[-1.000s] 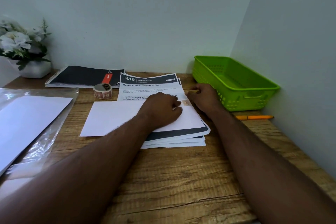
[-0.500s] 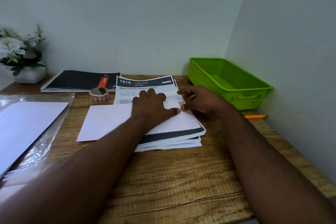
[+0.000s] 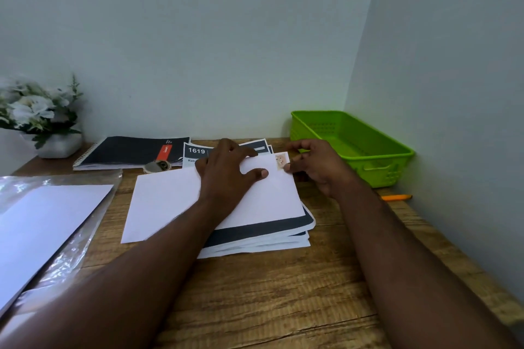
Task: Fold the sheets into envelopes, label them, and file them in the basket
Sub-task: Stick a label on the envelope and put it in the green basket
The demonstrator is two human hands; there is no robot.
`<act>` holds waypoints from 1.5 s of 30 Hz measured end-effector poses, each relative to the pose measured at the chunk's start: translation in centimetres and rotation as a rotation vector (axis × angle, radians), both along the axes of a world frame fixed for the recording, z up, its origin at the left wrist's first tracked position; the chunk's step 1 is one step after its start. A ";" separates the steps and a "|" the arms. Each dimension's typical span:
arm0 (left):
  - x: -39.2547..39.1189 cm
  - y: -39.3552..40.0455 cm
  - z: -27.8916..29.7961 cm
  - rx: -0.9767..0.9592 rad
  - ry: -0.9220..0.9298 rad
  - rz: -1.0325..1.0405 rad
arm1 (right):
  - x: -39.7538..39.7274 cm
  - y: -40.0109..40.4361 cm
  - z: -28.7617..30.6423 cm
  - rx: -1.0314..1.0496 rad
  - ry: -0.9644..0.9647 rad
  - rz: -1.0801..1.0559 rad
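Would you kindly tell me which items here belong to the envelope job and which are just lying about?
Job: folded white envelope, stamp sticker, sticker roll, printed sheets, green basket, orange pen.
Lying about: spiral notebook, flower pot.

both forearms reach forward. the left hand (image 3: 228,171) lies palm down, fingers spread and fairly straight, thumb stretched to the right. the right hand (image 3: 317,163) hovers beside it, fingers loosely curled, thumb pointing left.

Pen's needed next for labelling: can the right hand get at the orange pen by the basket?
Probably yes: the orange pen lies uncovered on the table beside the green basket, and the right hand is close.
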State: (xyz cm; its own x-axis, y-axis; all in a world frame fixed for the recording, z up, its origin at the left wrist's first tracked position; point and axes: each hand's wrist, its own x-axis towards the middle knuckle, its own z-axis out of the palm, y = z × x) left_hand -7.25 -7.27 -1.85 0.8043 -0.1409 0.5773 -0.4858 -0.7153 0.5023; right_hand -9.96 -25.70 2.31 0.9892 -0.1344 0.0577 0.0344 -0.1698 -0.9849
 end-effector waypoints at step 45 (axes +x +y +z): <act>9.7 -14.2 16.5 -1.262 0.087 0.003 | -3.3 -12.9 3.6 -0.651 -0.342 -0.542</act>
